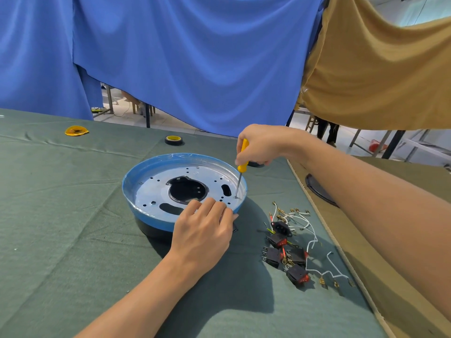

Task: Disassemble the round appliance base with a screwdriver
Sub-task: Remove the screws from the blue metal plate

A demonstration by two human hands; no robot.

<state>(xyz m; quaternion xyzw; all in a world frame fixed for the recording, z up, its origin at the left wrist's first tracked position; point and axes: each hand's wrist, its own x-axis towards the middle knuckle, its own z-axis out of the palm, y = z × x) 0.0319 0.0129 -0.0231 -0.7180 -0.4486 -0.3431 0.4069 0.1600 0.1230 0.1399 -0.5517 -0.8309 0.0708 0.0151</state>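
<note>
A table covered in a green cloth [61, 215] is seen, with a blue drape [195, 57] hung behind it. At the far left of the cloth, a flat yellow disc [76, 131] is laid; what it is cannot be told. Further right, well apart from it, 1 roll of tape [174, 140] with a yellow core is set flat.

The round appliance base [146, 172] is placed near the middle of the table, open side up. Its rim is wrapped in blue film, and a perforated metal plate [156, 189] with a large dark central opening is seated inside it.

The near rim of the base is held by the left hand [203, 228]. Its fingers are kept together and bent over the rim, with the tips pressed on the plate.

A yellow-handled screwdriver [243, 154] is held almost upright by the right hand [262, 145], whose fingers are wrapped round the handle. The tip is set on 1 screw [236, 197] at the right edge of the plate.

To the right of the base, black switches [288, 247] with red rockers and loose white wires [314, 237] are scattered on the cloth. Beyond them, brown cardboard [390, 301] is laid, and a tan drape [378, 69] is hung above.
</note>
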